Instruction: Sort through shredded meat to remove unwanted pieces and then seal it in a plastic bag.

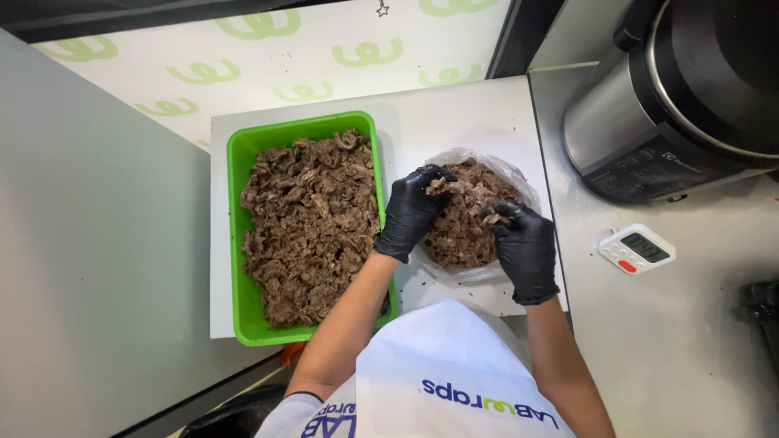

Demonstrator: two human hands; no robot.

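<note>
While both gloved hands work in the clear plastic bag, shredded brown meat fills it just right of the green tray.

Taking that tray as the landmark: it lies on a white board and is heaped with more of the same cooked meat. The left hand, in a black glove, crosses the tray's right rim and pinches a small clump of meat between curled fingertips at the bag's upper left edge. The right hand, also gloved, sits at the bag's right side, fingers bent together around another small clump. Well right of the tray, a small white timer rests on the steel counter, with a black and steel cooker above it.
</note>
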